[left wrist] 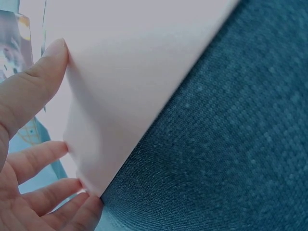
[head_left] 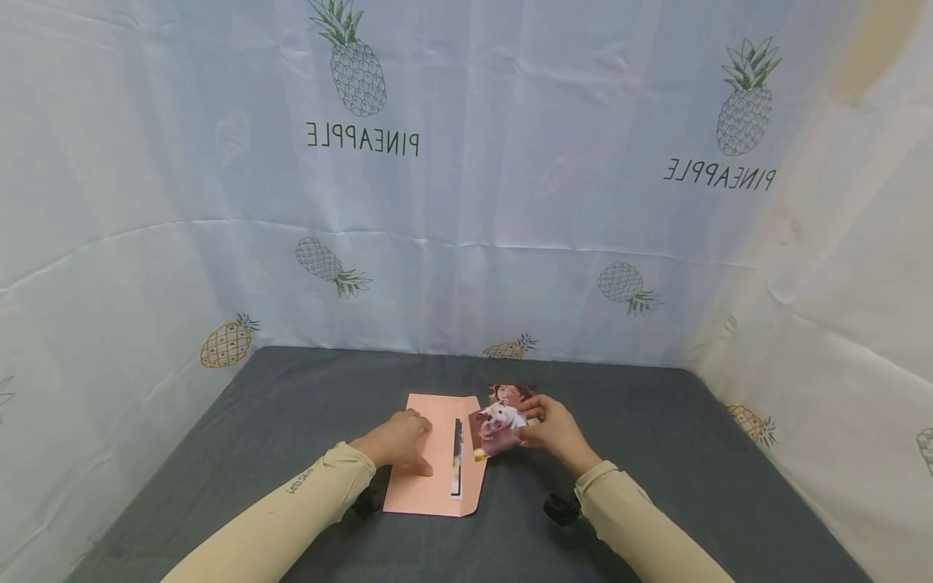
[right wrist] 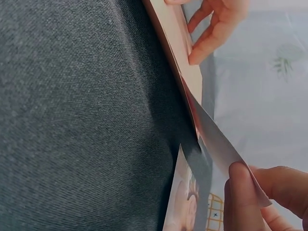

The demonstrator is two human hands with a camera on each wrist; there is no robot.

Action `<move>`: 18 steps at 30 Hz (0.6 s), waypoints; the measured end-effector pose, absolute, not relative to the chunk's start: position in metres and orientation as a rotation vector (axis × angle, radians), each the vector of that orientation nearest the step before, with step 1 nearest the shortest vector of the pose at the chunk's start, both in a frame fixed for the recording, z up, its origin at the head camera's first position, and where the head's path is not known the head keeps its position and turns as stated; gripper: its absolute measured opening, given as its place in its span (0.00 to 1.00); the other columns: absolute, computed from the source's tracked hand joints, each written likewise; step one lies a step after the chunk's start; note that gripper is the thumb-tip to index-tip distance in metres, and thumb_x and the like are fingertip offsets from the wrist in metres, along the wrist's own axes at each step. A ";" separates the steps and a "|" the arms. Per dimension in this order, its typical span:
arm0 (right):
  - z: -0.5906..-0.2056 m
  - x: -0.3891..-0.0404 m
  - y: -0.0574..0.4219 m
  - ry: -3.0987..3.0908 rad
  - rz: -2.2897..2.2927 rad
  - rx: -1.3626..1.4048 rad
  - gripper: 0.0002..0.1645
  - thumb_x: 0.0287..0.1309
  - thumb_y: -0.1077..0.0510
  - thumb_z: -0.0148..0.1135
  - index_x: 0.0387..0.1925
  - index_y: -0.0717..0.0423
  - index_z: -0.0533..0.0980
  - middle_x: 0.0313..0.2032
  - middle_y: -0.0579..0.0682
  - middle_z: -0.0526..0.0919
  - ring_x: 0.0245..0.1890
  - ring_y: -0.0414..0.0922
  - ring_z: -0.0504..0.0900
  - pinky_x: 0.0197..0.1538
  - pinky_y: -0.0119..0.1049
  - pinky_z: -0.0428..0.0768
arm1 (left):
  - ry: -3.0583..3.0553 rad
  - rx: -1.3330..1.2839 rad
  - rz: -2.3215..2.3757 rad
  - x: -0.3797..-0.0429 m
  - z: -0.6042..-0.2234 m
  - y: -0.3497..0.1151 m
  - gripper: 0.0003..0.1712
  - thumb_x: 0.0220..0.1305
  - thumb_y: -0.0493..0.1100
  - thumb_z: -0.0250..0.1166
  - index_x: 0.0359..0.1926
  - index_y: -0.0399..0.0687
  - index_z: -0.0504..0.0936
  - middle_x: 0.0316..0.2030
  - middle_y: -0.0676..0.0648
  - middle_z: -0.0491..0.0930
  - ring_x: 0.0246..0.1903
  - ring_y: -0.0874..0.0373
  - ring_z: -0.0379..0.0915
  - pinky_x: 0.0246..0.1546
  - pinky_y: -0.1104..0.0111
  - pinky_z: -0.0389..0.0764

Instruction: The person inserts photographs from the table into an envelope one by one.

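Left hand lies spread wide on the pink envelope, flat on the counter; right hand pinches a hamster photo at the envelope's right edge; another photo sits right of the envelope; a picture shows in the envelope's opening; work seems partway, two outside left to handle.

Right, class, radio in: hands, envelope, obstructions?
Left hand touching pink envelope. Right hand pinching animal photo. Second photo partly hidden behind it; no obstruction visible.
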State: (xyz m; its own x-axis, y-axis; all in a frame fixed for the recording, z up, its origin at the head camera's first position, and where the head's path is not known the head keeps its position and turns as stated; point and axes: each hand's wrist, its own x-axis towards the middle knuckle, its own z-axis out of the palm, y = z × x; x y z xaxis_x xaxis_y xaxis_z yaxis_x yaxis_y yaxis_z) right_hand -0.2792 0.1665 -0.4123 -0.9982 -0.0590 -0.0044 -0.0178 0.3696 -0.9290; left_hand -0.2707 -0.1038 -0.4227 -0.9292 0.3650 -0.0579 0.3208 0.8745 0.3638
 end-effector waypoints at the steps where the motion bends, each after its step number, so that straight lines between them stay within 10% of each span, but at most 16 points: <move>1: -0.412 -0.280 0.166 2.580 -1.733 -0.075 0.24 0.44 0.75 0.68 0.47 0.68 0.74 0.41 0.62 0.80 0.25 0.45 0.83 0.32 0.41 0.86 | 2.922 0.538 0.530 -0.271 -0.423 -0.104 0.40 0.39 0.49 0.82 0.53 0.36 0.79 0.56 0.36 0.75 0.59 0.39 0.68 0.61 0.49 0.71; 18: -0.409 -0.282 0.158 2.699 -1.619 -0.123 0.25 0.39 0.76 0.70 0.44 0.66 0.76 0.40 0.60 0.82 0.25 0.44 0.83 0.28 0.38 0.85 | 2.932 0.570 0.527 -0.271 -0.423 -0.105 0.40 0.39 0.50 0.81 0.53 0.35 0.79 0.54 0.36 0.75 0.57 0.39 0.70 0.58 0.49 0.73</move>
